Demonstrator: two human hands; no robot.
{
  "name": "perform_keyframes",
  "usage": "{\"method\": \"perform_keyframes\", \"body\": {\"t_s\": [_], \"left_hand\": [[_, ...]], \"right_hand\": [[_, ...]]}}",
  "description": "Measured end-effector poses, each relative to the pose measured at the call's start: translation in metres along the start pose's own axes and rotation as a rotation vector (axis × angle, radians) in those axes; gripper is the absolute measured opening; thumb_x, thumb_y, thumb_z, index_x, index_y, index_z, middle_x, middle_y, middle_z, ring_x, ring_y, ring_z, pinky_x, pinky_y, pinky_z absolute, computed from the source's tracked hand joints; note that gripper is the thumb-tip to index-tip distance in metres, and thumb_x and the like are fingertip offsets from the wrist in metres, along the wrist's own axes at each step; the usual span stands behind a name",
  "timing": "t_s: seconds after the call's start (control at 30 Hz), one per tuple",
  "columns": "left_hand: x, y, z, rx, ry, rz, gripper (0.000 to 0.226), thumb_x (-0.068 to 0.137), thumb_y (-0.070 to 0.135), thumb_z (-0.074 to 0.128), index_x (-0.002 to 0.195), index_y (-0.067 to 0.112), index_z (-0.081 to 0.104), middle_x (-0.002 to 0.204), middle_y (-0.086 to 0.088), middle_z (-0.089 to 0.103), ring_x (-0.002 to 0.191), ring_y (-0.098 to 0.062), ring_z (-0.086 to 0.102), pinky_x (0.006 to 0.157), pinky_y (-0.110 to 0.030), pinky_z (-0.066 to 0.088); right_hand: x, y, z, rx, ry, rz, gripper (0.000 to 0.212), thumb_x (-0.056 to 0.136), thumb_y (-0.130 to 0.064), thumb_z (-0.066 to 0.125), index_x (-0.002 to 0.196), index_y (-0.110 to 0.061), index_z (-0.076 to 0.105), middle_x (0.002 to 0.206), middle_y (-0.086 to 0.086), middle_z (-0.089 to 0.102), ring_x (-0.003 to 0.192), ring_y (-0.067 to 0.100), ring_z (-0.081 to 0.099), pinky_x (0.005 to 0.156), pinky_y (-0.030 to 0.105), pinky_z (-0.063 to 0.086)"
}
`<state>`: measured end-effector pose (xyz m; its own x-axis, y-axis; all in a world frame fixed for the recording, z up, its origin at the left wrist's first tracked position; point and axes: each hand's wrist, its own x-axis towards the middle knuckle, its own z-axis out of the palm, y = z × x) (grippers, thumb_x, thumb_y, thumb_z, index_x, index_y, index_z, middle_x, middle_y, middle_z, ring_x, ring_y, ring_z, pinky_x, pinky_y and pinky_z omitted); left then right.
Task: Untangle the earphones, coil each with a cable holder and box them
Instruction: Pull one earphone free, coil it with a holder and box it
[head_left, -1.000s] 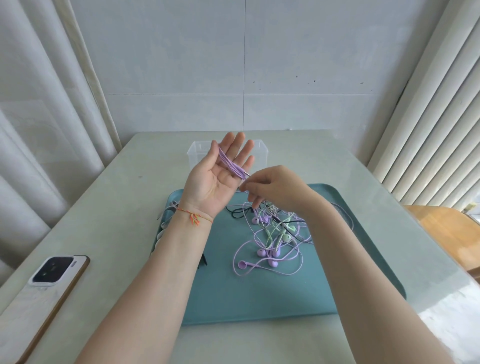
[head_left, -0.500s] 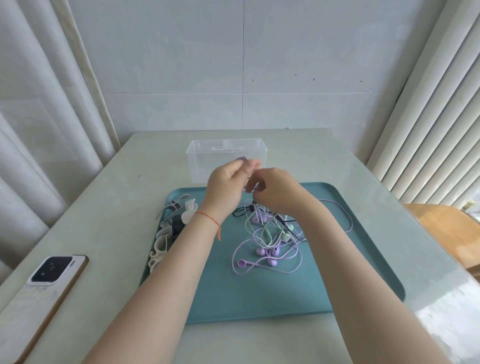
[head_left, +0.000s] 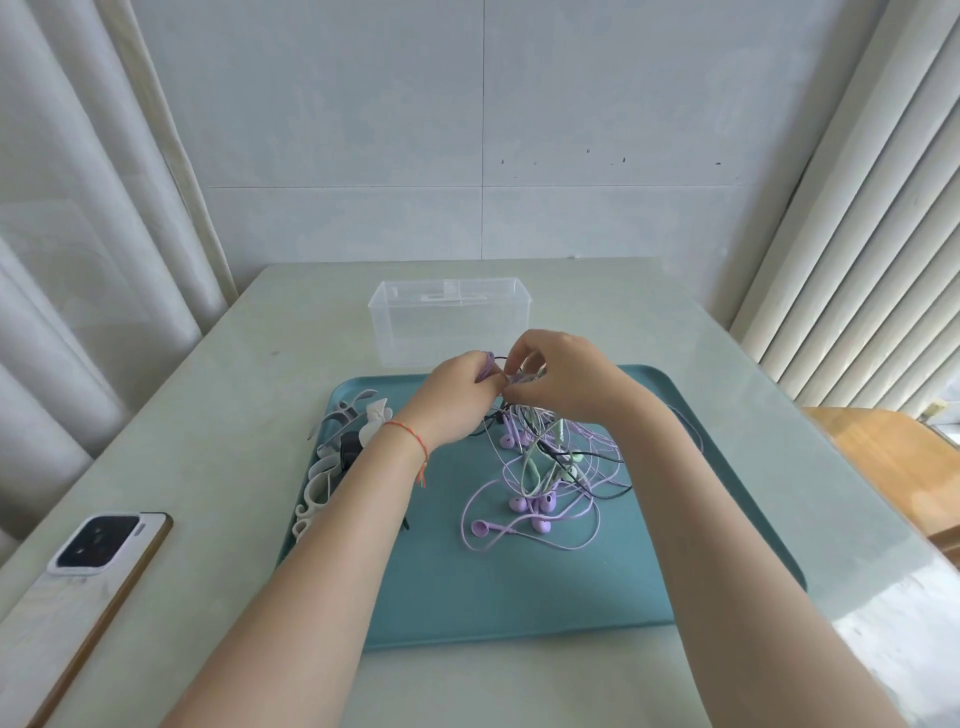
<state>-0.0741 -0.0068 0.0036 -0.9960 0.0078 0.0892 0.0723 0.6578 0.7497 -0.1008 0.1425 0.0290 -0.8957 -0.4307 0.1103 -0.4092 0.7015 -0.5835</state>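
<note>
The clear box (head_left: 451, 317) stands behind the teal tray (head_left: 519, 597). The tray holds the tangled earphones (head_left: 540, 478) and, at its left side, the cable holders (head_left: 332, 457). Above them, the left hand (head_left: 457, 395) grips a coiled purple cable (head_left: 488, 366), and the right hand (head_left: 566, 379) pinches the same cable.

tray (head_left: 519, 597): teal | earphones (head_left: 540, 467): lilac, pale green, black | box (head_left: 415, 322): clear | cable holders (head_left: 332, 457): perhaps grey-white

A phone (head_left: 98, 564) is lying face down at the lower left on a pale table (head_left: 218, 415). Curtains (head_left: 78, 234) are hanging at left, blinds (head_left: 872, 218) at right.
</note>
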Motion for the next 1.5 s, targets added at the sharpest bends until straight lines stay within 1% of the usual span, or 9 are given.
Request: {"method": "perform_keyframes", "body": {"t_s": [0.23, 0.43, 0.6, 0.77, 0.83, 0.93, 1.1, 1.23, 1.5], "left_hand": [[0.0, -0.002, -0.001, -0.029, 0.063, 0.007, 0.032, 0.094, 0.026, 0.057, 0.091, -0.006, 0.057, 0.073, -0.005, 0.05, 0.069, -0.019, 0.041, 0.06, -0.03, 0.032], [0.003, -0.002, 0.003, -0.077, 0.172, 0.008, 0.02, 0.088, 0.029, 0.068, 0.084, 0.009, 0.066, 0.065, 0.009, 0.055, 0.061, -0.008, 0.049, 0.058, -0.022, 0.037], [0.005, -0.009, 0.006, 0.024, 0.245, -0.006, 0.019, 0.088, 0.021, 0.063, 0.076, 0.007, 0.062, 0.06, 0.011, 0.051, 0.057, -0.008, 0.045, 0.051, -0.02, 0.034], [0.009, -0.014, 0.002, -0.259, 0.357, -0.06, 0.037, 0.089, 0.025, 0.057, 0.065, -0.003, 0.049, 0.06, -0.007, 0.05, 0.057, -0.018, 0.043, 0.061, -0.03, 0.035], [0.008, -0.006, -0.001, -0.513, 0.305, -0.089, 0.03, 0.093, 0.018, 0.056, 0.067, 0.002, 0.053, 0.055, 0.004, 0.055, 0.047, -0.009, 0.046, 0.063, -0.027, 0.039], [0.003, 0.006, -0.006, -0.759, 0.105, -0.058, 0.019, 0.098, 0.014, 0.054, 0.085, 0.002, 0.06, 0.053, 0.005, 0.039, 0.042, -0.007, 0.03, 0.063, -0.025, 0.038], [-0.007, 0.017, -0.012, -0.827, -0.199, -0.048, 0.029, 0.102, 0.018, 0.04, 0.081, 0.011, 0.058, 0.057, 0.004, 0.034, 0.046, -0.01, 0.026, 0.063, -0.026, 0.041], [-0.011, 0.02, -0.013, -0.773, -0.306, -0.027, 0.028, 0.101, 0.023, 0.045, 0.078, 0.01, 0.056, 0.058, 0.005, 0.027, 0.045, -0.009, 0.023, 0.061, -0.028, 0.036], [-0.011, 0.016, -0.015, -1.124, -0.455, -0.089, 0.034, 0.1, 0.033, 0.034, 0.073, 0.016, 0.045, 0.054, 0.006, 0.026, 0.039, -0.006, 0.024, 0.045, -0.021, 0.029]], "right_hand": [[0.002, 0.001, -0.007, 0.155, 0.099, 0.006, 0.013, 0.082, -0.02, 0.072, 0.093, -0.019, 0.066, 0.08, -0.007, 0.063, 0.069, 0.014, 0.058, 0.058, 0.019, 0.044], [0.001, 0.002, -0.011, 0.095, 0.046, 0.042, 0.013, 0.084, -0.023, 0.07, 0.095, -0.017, 0.068, 0.082, 0.002, 0.07, 0.066, 0.018, 0.064, 0.054, 0.023, 0.048], [-0.002, -0.003, -0.012, 0.127, 0.031, -0.001, 0.006, 0.083, -0.016, 0.07, 0.087, -0.015, 0.073, 0.069, -0.009, 0.066, 0.054, -0.003, 0.054, 0.047, 0.008, 0.038], [-0.004, 0.003, -0.019, -0.146, -0.091, 0.042, 0.009, 0.085, -0.02, 0.066, 0.089, -0.017, 0.074, 0.083, -0.005, 0.07, 0.075, 0.011, 0.063, 0.069, 0.023, 0.047], [-0.002, 0.002, -0.019, -0.195, 0.043, 0.014, 0.019, 0.087, -0.026, 0.064, 0.102, -0.017, 0.071, 0.094, -0.003, 0.067, 0.089, 0.014, 0.061, 0.081, 0.027, 0.048], [-0.003, -0.008, -0.023, 0.131, 0.203, -0.064, 0.023, 0.087, -0.03, 0.066, 0.109, -0.022, 0.065, 0.084, -0.007, 0.067, 0.078, 0.009, 0.062, 0.075, 0.023, 0.048], [-0.009, -0.015, -0.025, 0.415, 0.151, -0.089, 0.01, 0.087, -0.013, 0.067, 0.096, -0.011, 0.07, 0.071, 0.002, 0.071, 0.057, 0.008, 0.057, 0.061, 0.024, 0.05], [-0.007, -0.014, -0.024, 0.488, 0.207, -0.06, 0.004, 0.085, -0.011, 0.069, 0.087, -0.01, 0.072, 0.051, -0.01, 0.056, 0.044, 0.005, 0.039, 0.045, 0.015, 0.033], [-0.007, -0.015, -0.019, 0.568, 0.084, -0.125, 0.018, 0.095, -0.015, 0.057, 0.108, -0.014, 0.069, 0.078, 0.003, 0.065, 0.073, 0.016, 0.058, 0.06, 0.03, 0.049]]}}
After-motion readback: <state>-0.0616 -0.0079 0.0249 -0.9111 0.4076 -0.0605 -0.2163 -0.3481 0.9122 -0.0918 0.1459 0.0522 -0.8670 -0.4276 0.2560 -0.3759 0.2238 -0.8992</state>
